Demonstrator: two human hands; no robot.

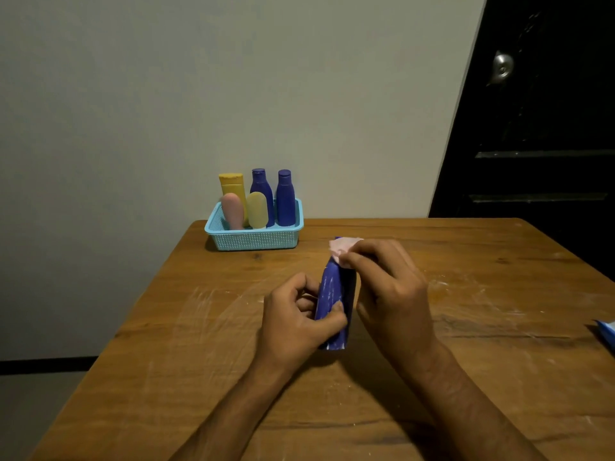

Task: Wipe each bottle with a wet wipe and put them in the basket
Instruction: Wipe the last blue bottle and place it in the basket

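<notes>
- Held upright at mid-worktop: 1 dark blue bottle (334,294), base down on or just above the wood, body streaked with pale smears.
- Gripping the bottle's lower body: left hand (299,322), thumb across the front, fingers curled round the left side.
- Pinching a pale pink wet wipe (344,249) against the bottle's top: right hand (387,287), fingertips bent over the cap, which stays hidden under the wipe.
- Parked at the far left corner of the wooden worktop (482,361), against the wall: light blue mesh basket (254,239).
- Standing inside the basket: 5 bottles. At the back, a yellow bottle (232,188) and 2 dark blue bottles (262,191) (285,201); in front, a pink bottle (232,211) and a pale yellow bottle (257,210).
- Spread across the worktop around both hands: whitish smears and scuffs.
- Cut off by the right edge: corner of a light blue packet (607,331), well apart from the hands.
- Behind the worktop at right: dark door with a metal knob (502,66).
</notes>
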